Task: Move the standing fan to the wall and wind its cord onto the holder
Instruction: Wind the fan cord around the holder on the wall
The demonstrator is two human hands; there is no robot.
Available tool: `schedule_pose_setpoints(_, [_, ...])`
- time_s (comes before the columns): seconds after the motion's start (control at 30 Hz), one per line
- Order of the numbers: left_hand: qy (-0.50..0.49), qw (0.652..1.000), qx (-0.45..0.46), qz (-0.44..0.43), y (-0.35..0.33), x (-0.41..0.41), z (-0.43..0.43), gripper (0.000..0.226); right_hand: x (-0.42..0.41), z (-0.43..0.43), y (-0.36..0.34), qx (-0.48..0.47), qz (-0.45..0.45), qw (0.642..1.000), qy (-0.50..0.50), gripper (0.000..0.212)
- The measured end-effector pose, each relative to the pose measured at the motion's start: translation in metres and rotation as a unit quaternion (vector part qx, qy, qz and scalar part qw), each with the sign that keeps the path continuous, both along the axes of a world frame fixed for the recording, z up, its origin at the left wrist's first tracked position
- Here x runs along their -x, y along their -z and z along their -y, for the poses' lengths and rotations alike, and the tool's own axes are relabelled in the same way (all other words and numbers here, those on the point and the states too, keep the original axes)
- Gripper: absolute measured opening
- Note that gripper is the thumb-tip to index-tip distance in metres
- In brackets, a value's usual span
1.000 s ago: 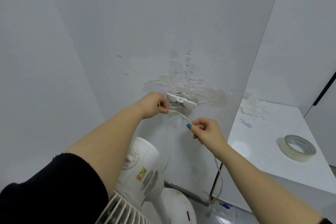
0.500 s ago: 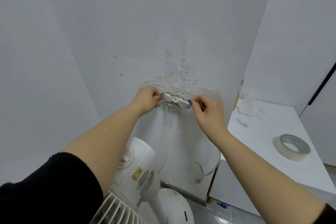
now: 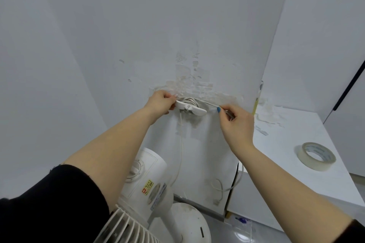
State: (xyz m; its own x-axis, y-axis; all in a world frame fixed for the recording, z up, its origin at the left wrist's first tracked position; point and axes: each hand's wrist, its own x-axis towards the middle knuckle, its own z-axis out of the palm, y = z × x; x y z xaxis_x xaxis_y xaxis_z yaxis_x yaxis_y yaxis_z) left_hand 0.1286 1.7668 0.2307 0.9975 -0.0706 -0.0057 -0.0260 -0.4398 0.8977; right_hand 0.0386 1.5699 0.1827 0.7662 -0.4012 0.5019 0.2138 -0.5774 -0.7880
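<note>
A white cord holder (image 3: 191, 108) is fixed to the wall, with several turns of the white cord (image 3: 181, 144) wound behind it. My left hand (image 3: 161, 102) grips the holder's left end. My right hand (image 3: 236, 122) pinches the cord just right of the holder and holds it taut. The cord's loose end with the plug (image 3: 217, 201) hangs low by the wall. The white standing fan (image 3: 146, 179) stands below my left arm, close to the wall, its round base (image 3: 189, 221) on the floor.
A white cabinet (image 3: 296, 154) stands to the right against the wall, with a roll of masking tape (image 3: 315, 155) on top. The wall paint around the holder is peeled. Grey floor shows at the bottom right.
My right hand has carried the cord up from below the holder, round it, and out to the right. The slack loop by the floor has shortened. My left hand stays at the holder.
</note>
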Motion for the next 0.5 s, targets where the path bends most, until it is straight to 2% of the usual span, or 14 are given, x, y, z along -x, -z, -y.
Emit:
schedule_pose_setpoints(0.1, [0.027, 0.999, 0.004, -0.030, -0.001, 0.002, 0.002, 0.020, 0.005, 0.008, 0.014, -0.061, -0.016, 0.998, 0.030, 0.014])
schedule_pose_setpoints(0.27, [0.047, 0.998, -0.005, -0.035, -0.003, 0.004, 0.004, 0.019, 0.017, 0.017, 0.037, -0.056, -0.042, 0.996, 0.060, 0.016])
schedule_pose_setpoints(0.33, [0.052, 0.998, -0.007, -0.035, -0.001, 0.003, 0.002, 0.020, 0.020, 0.019, 0.047, -0.011, -0.068, 0.995, 0.069, 0.016])
schedule_pose_setpoints(0.5, [0.064, 0.997, -0.021, -0.031, -0.001, 0.003, -0.001, 0.023, 0.016, 0.005, 0.067, 0.184, -0.116, 0.973, 0.077, 0.013])
